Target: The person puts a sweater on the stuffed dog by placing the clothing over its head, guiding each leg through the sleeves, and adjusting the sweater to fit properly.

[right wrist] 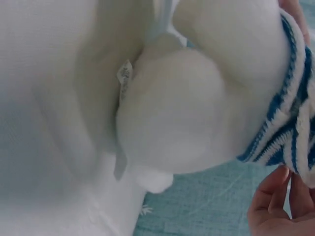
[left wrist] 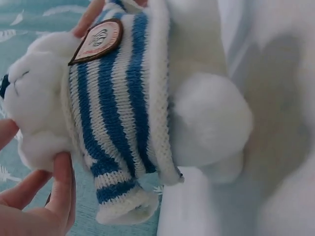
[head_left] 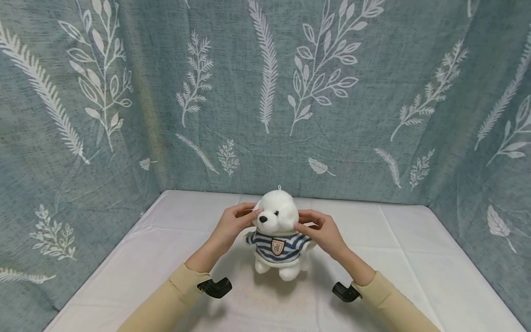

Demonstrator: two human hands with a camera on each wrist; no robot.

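A white plush dog (head_left: 279, 221) faces forward, turned a little to the left, its feet close over the white tabletop. It wears a blue-and-white striped knit sweater (left wrist: 113, 88) with a shield-shaped patch (head_left: 277, 246) on the chest. My left hand (head_left: 230, 224) holds one side of the dog's head, thumb beside the muzzle. On the opposite side, my right hand (head_left: 323, 230) grips the head near the neck, thumb at the cheek. The right wrist view shows the dog's round white bottom and a small label (right wrist: 125, 76).
A white cloth (head_left: 166, 240) covers the table. Blue-green curtains (head_left: 249, 152) with white leaf prints stand behind it and along both sides. Black devices (head_left: 215, 288) are worn at both wrists, below the beige sleeves (head_left: 178, 295). A small loop (head_left: 280, 187) tops the dog's head.
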